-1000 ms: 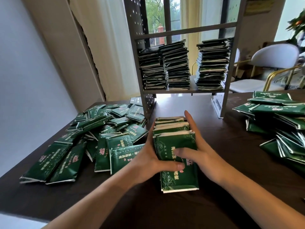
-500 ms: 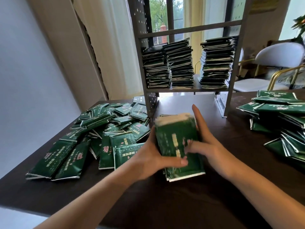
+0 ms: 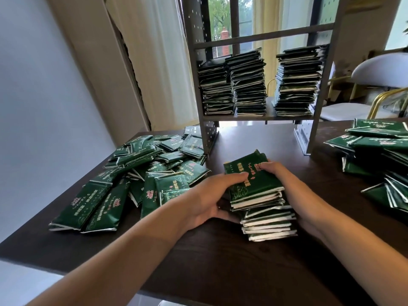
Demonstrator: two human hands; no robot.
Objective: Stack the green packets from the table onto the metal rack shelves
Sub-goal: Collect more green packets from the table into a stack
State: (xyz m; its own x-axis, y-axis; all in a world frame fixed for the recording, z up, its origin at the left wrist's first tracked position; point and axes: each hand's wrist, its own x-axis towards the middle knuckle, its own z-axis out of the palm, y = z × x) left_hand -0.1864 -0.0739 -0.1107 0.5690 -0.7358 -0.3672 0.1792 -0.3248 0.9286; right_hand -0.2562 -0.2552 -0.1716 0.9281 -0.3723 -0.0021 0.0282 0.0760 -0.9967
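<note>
A stack of green packets lies flat on the dark table in front of me. My left hand grips its left side, thumb on the top packet and fingers under the stack. My right hand grips the right side, fingers curled over the top packet's far edge. The grey metal rack stands at the back of the table. Its lower shelf bears three tall piles of packets.
Loose green packets lie in a heap on the left of the table and in another heap on the right. A white chair with gold legs stands behind the table at right. A wall and curtain are at left.
The stack stood on edge between my hands a second ago. It now lies flat on the table as a pile, with both hands still holding its sides.
</note>
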